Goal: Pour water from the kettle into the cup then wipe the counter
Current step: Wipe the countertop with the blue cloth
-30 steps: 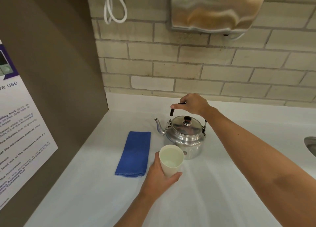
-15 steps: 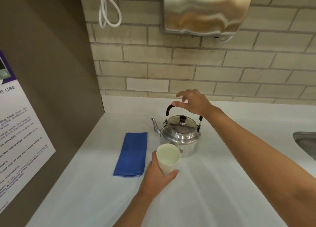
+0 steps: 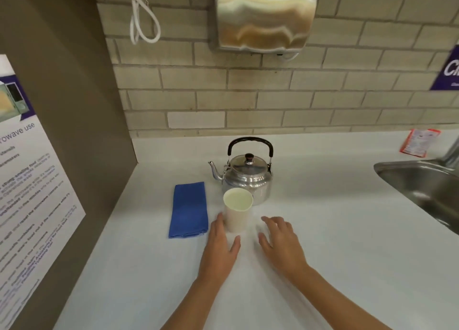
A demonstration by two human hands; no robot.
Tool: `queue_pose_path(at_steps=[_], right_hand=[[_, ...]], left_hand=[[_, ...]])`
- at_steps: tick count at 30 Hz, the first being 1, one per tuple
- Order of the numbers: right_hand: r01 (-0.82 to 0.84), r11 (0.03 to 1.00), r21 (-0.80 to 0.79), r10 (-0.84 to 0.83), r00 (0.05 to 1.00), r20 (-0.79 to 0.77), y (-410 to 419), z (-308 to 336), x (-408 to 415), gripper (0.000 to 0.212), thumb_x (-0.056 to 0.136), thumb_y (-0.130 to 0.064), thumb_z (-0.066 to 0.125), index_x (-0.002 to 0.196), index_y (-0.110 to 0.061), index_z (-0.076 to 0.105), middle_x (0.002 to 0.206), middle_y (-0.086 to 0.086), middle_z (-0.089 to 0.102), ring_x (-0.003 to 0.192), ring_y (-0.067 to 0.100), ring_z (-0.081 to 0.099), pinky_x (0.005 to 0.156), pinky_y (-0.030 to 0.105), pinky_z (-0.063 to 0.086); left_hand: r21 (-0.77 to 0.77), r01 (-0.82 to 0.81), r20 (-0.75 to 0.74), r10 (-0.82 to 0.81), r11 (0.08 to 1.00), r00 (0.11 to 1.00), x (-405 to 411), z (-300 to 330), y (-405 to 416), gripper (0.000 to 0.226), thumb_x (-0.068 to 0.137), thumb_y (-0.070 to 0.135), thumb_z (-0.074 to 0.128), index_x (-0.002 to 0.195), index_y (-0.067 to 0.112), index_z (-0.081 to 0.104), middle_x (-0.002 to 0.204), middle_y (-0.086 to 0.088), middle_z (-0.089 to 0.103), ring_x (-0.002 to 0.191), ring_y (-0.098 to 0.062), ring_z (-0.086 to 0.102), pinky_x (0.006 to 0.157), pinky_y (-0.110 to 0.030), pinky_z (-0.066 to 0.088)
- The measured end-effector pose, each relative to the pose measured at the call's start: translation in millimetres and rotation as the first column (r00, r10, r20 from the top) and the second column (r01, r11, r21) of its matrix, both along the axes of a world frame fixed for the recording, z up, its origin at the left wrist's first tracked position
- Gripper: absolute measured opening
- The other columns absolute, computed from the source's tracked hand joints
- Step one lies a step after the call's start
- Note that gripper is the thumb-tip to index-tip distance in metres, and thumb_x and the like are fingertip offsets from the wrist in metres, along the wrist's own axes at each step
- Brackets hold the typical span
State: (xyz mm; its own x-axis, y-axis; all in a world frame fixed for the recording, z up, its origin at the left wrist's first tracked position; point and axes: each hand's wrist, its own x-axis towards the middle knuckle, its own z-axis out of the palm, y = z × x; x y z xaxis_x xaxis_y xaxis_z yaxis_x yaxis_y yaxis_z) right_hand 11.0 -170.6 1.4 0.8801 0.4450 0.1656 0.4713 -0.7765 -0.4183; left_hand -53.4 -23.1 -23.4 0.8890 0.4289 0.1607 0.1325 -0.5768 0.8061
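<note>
With both hands spread loose and holding nothing low in the frame, the left hand (image 3: 218,247) brushes the cup (image 3: 237,209) while the right hand (image 3: 282,242) rests just beside it on the bench (image 3: 335,242). Wiping looks next: the person should take the blue cloth (image 3: 188,209), left of centre, keeping clear of cup and kettle (image 3: 244,174). At left, a poster (image 3: 29,180) reads "wave use".
</note>
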Motion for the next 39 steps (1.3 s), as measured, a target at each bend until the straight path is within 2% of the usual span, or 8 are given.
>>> queue_pose_path(at_steps=[6, 11, 14, 19, 23, 27, 35, 39], right_hand=[[0.053, 0.979, -0.198, -0.06, 0.998, -0.031, 2, -30, -29, 0.059, 0.096, -0.048, 0.03, 0.148, -0.023, 0.02, 0.158, 0.0, 0.017, 0.146, 0.025, 0.007, 0.119, 0.04, 0.008], [0.052, 0.966, -0.253, -0.066, 0.997, -0.049, 4, -33, -31, 0.059, 0.096, -0.05, 0.023, 0.15, -0.027, 0.012, 0.16, -0.003, 0.008, 0.147, 0.027, -0.001, 0.119, 0.042, 0.001], [0.056, 0.964, -0.26, -0.073, 0.996, -0.054, 4, -35, -31, 0.059, 0.096, -0.05, 0.021, 0.15, -0.028, 0.009, 0.161, -0.003, 0.006, 0.147, 0.027, -0.003, 0.119, 0.042, 0.0], [0.068, 0.96, -0.271, -0.073, 0.997, -0.006, 3, -37, -33, 0.058, 0.097, -0.048, 0.023, 0.15, -0.027, 0.012, 0.16, -0.001, 0.009, 0.147, 0.028, 0.002, 0.118, 0.043, 0.003], [0.067, 0.96, -0.273, -0.071, 0.997, -0.006, 3, -40, -30, 0.058, 0.097, -0.049, 0.022, 0.15, -0.028, 0.011, 0.16, -0.002, 0.008, 0.147, 0.028, 0.0, 0.118, 0.043, 0.002], [0.083, 0.956, -0.282, -0.078, 0.997, 0.028, 2, -43, -29, 0.058, 0.096, -0.05, 0.022, 0.149, -0.03, 0.012, 0.16, -0.003, 0.01, 0.147, 0.027, 0.002, 0.118, 0.043, 0.004], [0.08, 0.958, -0.275, -0.083, 0.997, 0.002, 4, -39, -32, 0.058, 0.097, -0.05, 0.023, 0.15, -0.03, 0.011, 0.16, -0.004, 0.008, 0.147, 0.026, 0.0, 0.119, 0.042, 0.002], [0.086, 0.959, -0.269, -0.081, 0.996, 0.028, 3, -40, -32, 0.057, 0.097, -0.049, 0.025, 0.149, -0.029, 0.014, 0.16, -0.002, 0.011, 0.147, 0.028, 0.003, 0.118, 0.043, 0.005]], left_hand=[[-0.02, 0.017, -0.016, -0.017, 1.0, 1.0, -31, 1, -9, 0.063, 0.094, 0.019, 0.042, 0.146, 0.014, 0.008, 0.154, -0.006, 0.019, 0.14, -0.019, 0.024, 0.113, -0.031, 0.029], [-0.04, 0.004, 0.163, 0.002, 0.999, 0.987, -25, 19, 28, 0.055, 0.093, 0.011, 0.044, 0.143, 0.008, 0.022, 0.151, -0.009, 0.028, 0.14, -0.022, 0.027, 0.113, -0.036, 0.029], [0.065, -0.049, 0.033, 0.047, 0.997, 0.998, 8, 28, 67, 0.059, 0.096, 0.019, 0.04, 0.147, 0.011, 0.01, 0.157, -0.008, 0.014, 0.144, -0.023, 0.012, 0.116, -0.038, 0.02], [0.483, 0.002, -0.32, 0.174, 0.876, 0.931, 44, 11, 107, 0.058, 0.098, 0.027, 0.032, 0.144, 0.0, 0.009, 0.153, -0.023, 0.012, 0.143, -0.034, 0.007, 0.116, -0.044, 0.012], [0.512, 0.038, -0.442, 0.225, 0.858, 0.868, 64, 4, 118, 0.061, 0.098, 0.041, 0.019, 0.146, 0.006, 0.005, 0.156, -0.021, -0.002, 0.144, -0.031, -0.003, 0.117, -0.046, 0.004], [0.562, 0.033, -0.458, 0.278, 0.827, 0.844, 80, 8, 105, 0.061, 0.098, 0.042, 0.017, 0.147, 0.008, 0.005, 0.154, -0.025, -0.003, 0.143, -0.038, -0.002, 0.117, -0.047, 0.001], [0.592, 0.25, -0.354, -0.031, 0.766, 0.935, 36, -16, 106, 0.05, 0.098, 0.04, 0.019, 0.146, 0.034, 0.008, 0.158, -0.007, 0.004, 0.145, -0.023, 0.003, 0.117, -0.043, 0.004], [0.572, 0.169, -0.416, 0.106, 0.802, 0.903, 38, -8, 146, 0.048, 0.098, 0.035, 0.016, 0.145, 0.037, 0.007, 0.158, -0.002, 0.001, 0.145, -0.022, 0.0, 0.116, -0.049, 0.0]])
